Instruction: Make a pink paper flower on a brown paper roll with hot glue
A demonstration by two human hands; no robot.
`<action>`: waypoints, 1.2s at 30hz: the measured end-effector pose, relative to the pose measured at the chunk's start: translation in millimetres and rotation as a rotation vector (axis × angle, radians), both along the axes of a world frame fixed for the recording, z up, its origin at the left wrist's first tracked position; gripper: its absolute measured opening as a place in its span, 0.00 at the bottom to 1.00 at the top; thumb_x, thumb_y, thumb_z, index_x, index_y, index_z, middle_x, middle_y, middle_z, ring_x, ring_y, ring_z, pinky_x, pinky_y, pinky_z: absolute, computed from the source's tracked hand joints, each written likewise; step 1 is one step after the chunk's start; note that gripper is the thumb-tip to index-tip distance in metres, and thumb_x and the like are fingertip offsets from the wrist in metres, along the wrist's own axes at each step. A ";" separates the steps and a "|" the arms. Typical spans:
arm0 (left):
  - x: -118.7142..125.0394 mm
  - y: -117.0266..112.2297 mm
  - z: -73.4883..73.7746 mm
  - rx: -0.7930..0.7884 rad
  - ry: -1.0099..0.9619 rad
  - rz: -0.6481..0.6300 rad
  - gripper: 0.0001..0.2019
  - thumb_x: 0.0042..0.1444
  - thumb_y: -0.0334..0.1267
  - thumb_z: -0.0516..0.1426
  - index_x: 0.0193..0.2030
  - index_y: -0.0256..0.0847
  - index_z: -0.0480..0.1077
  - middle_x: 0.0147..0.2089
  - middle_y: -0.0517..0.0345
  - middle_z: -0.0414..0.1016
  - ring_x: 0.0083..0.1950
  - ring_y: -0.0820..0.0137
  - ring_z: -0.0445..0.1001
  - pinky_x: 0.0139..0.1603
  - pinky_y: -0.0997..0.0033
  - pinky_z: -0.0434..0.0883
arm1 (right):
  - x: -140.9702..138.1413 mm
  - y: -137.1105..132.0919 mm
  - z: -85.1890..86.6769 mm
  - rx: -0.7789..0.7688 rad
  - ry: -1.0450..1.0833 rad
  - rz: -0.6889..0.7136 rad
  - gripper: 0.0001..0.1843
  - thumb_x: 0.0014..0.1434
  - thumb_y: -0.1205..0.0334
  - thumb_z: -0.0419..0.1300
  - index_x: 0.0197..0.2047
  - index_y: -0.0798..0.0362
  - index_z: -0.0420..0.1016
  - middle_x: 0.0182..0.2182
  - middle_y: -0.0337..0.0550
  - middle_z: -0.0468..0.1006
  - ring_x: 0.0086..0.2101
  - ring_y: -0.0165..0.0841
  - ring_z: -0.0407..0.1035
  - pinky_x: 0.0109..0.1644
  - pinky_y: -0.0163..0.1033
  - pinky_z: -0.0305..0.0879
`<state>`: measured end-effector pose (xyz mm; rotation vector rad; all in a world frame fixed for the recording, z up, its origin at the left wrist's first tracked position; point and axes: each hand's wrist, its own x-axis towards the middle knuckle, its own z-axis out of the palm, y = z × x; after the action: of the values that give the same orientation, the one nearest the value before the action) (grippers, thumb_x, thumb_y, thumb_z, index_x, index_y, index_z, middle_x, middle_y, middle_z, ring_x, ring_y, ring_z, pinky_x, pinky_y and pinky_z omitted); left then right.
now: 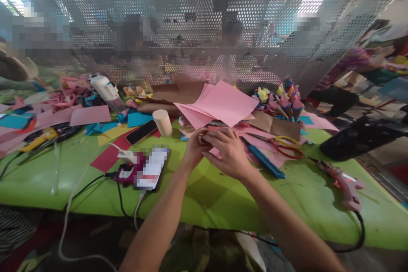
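My left hand (196, 146) and my right hand (227, 153) meet above the front edge of the paper pile. The left fingers are curled around something small and brown, mostly hidden. Over it the right fingers lie bent and close together, the thumb pointing left; what they grip is covered. Just beyond both hands, pink paper sheets (223, 102) are stacked loosely. A blue cutter knife (266, 161) rests right of my right hand, beside scissors (287, 146) with red and yellow handles. Left of my hands stands a cream cylinder (162, 122).
A phone (156, 169) and a purple power adapter (130, 170) with cables lie left. A pink glue gun (344, 182) and dark bottle (360, 136) are right. Paper cones (291, 102) stand behind, before a perforated metal panel (191, 17). A yellow glue gun (40, 138) lies far left.
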<state>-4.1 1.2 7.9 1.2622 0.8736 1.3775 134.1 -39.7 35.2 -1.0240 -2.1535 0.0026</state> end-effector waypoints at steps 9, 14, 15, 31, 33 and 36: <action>-6.7 -2.8 3.8 0.029 0.047 -0.031 0.15 0.30 0.29 0.65 0.29 0.39 0.69 0.27 0.66 0.67 0.31 0.74 0.62 0.33 0.74 0.61 | 0.6 -2.5 2.9 -0.024 -0.060 0.012 0.14 0.63 0.58 0.63 0.50 0.51 0.80 0.50 0.50 0.82 0.48 0.47 0.69 0.52 0.52 0.64; -2.3 -2.8 7.7 -0.018 -0.008 -0.065 0.15 0.35 0.34 0.67 0.29 0.40 0.66 0.27 0.66 0.67 0.31 0.74 0.64 0.33 0.74 0.64 | 9.7 -0.7 11.7 -0.008 0.093 0.139 0.14 0.66 0.61 0.61 0.55 0.47 0.78 0.49 0.43 0.84 0.48 0.41 0.72 0.55 0.48 0.66; -2.0 -2.7 7.7 -0.011 0.005 -0.059 0.15 0.36 0.34 0.67 0.28 0.40 0.66 0.26 0.66 0.67 0.30 0.75 0.64 0.32 0.74 0.63 | 10.8 -0.4 13.0 0.001 0.115 0.152 0.13 0.66 0.61 0.61 0.53 0.47 0.79 0.48 0.42 0.84 0.48 0.40 0.72 0.55 0.47 0.66; -12.3 -0.2 -1.0 0.171 0.191 -0.074 0.11 0.37 0.29 0.64 0.30 0.40 0.69 0.28 0.65 0.68 0.31 0.73 0.62 0.32 0.73 0.61 | 0.7 -2.0 5.8 -0.002 -0.066 0.049 0.04 0.63 0.61 0.64 0.41 0.50 0.79 0.41 0.45 0.83 0.44 0.44 0.68 0.49 0.50 0.60; -13.7 -1.5 2.3 0.149 0.200 -0.066 0.12 0.36 0.29 0.65 0.29 0.40 0.69 0.28 0.65 0.67 0.32 0.73 0.62 0.32 0.73 0.61 | -1.3 -2.2 4.1 0.002 -0.069 0.041 0.05 0.63 0.61 0.63 0.42 0.50 0.79 0.42 0.45 0.83 0.44 0.44 0.69 0.49 0.50 0.61; -11.4 -4.2 5.3 0.096 0.166 -0.084 0.13 0.36 0.31 0.66 0.30 0.40 0.69 0.30 0.64 0.69 0.33 0.73 0.64 0.34 0.73 0.63 | -1.1 -1.0 3.1 0.003 0.001 0.058 0.04 0.63 0.62 0.63 0.41 0.50 0.78 0.41 0.46 0.82 0.44 0.43 0.70 0.49 0.49 0.62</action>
<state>-15.5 -3.0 13.2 1.4865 0.8653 1.2747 133.0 -40.7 38.3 -0.9596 -2.1815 0.0276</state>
